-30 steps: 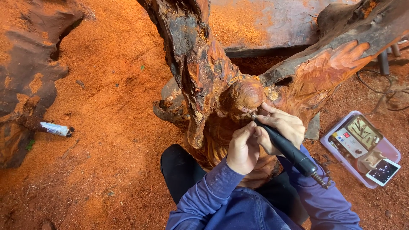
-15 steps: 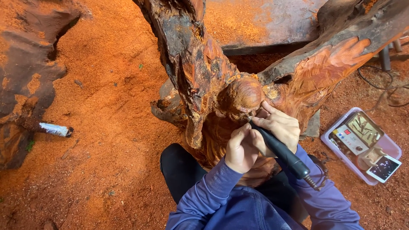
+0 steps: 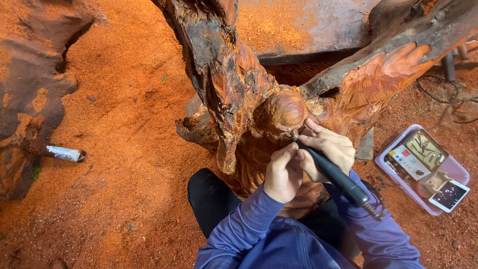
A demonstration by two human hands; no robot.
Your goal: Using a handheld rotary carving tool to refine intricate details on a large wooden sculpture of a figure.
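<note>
at far left, on the sawdust-covered ground [image 3: 124, 149], a dark gnarled root mass [image 3: 30, 99] with a small silver-wrapped cylinder [image 3: 64, 153] lying at its foot, well apart from the work. centre: a large reddish wood carving [image 3: 239, 99], trunk rising toward the camera, rounded carved head [image 3: 281, 113] just above the hands. left hand [image 3: 284, 172] curled shut, fingertips resting on the black rotary tool [image 3: 331, 172] near its tip, probably to steady the bit. right hand [image 3: 328, 147] wrapped closed around the tool's body like a pen, tip touching the wood just under the head; likely fine detail work. cable runs back past the blue sleeves [image 3: 249, 234]. right: carved open palm [image 3: 393, 69] on a limb; below, a lilac plastic tray [image 3: 460, 177] on the ground holding a pale control box with small red display, a phone at its near corner.
</note>
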